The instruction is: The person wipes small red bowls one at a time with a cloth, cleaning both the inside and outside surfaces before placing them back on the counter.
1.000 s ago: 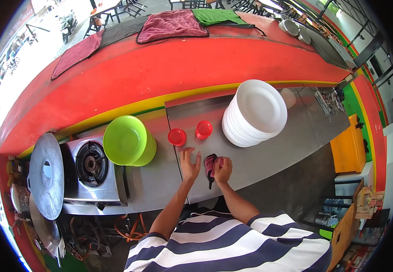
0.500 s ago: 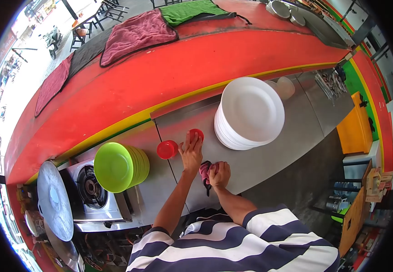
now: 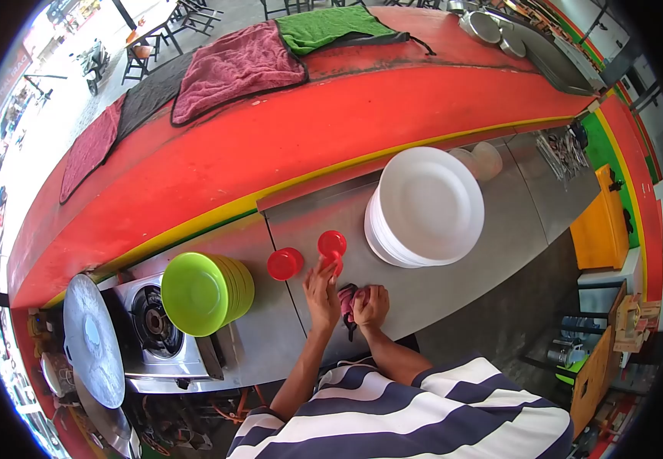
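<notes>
Head view, looking down on a steel surface (image 3: pixel 461 271) set below a red ledge (image 3: pixel 285 138).

(a) Left hand (image 3: pixel 321 294): fingers stretched forward, tips against the near side of a red cup (image 3: pixel 332 243). The cup stands about midway between the ledge and the front edge. Whether this grip closes round the cup cannot be told.

(b) Right hand (image 3: pixel 373 304): grip pressed together on a bunched maroon cloth (image 3: pixel 346 297). The cloth lies on the surface just beside the left hand and close to the front edge.

(c) Second red cup (image 3: pixel 284 263): left of the first, near it but apart, next to the seam between two steel panels.

(d) Stack of white plates (image 3: pixel 427 203): right of the held cup, with a narrow gap between them. The stack fills most of the depth from ledge to front edge.

(e) Stack of green plates (image 3: pixel 196 294): tilted, further left, beside a gas burner (image 3: pixel 151 321).

Bare steel lies open to the right of the hands, along the front edge below the white plates.
</notes>
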A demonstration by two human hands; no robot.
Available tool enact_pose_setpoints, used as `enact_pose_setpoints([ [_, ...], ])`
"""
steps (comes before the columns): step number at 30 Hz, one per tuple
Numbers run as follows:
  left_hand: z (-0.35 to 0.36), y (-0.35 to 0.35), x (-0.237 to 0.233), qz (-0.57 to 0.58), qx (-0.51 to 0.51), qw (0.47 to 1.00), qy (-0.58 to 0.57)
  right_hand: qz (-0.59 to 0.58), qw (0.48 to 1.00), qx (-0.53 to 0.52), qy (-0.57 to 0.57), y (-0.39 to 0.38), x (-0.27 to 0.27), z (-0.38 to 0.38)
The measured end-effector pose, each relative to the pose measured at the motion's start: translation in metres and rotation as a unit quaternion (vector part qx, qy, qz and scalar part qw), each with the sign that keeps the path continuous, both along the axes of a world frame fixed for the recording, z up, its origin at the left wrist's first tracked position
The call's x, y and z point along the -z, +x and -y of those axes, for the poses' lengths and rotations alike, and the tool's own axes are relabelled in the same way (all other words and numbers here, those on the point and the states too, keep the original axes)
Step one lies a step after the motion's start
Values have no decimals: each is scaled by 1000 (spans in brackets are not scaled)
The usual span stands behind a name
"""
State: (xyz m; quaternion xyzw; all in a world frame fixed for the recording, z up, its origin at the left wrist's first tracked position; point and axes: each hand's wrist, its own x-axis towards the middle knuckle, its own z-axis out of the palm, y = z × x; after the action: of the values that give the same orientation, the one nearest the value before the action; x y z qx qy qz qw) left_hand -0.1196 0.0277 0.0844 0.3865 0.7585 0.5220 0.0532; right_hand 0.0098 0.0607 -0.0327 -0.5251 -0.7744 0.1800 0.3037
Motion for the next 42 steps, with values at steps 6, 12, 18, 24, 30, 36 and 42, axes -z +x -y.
enact_pose_setpoints([
  [6, 50, 15, 7, 459, -107, 871, 140, 2, 1000, 4, 8, -3, 3, 1],
  [12, 99, 13, 24, 614, -138, 745, 220, 6, 1000, 7, 10, -1, 0, 5],
  [18, 133, 18, 1, 669, -63, 699, 245, -15, 1000, -9, -2, 5, -3, 11],
  [24, 162, 36, 2, 612, -65, 771, 164, -237, 925, -56, -290, 43, 7, -3],
  [30, 174, 55, -11, 528, -6, 842, 108, -427, 740, -130, -503, 74, -93, 46],
  [36, 167, 75, -28, 274, 34, 961, -15, -337, 848, -193, -361, 56, -125, 117],
  [42, 165, 88, -30, 228, 39, 971, -66, -358, 849, -97, -378, 60, -94, 104],
])
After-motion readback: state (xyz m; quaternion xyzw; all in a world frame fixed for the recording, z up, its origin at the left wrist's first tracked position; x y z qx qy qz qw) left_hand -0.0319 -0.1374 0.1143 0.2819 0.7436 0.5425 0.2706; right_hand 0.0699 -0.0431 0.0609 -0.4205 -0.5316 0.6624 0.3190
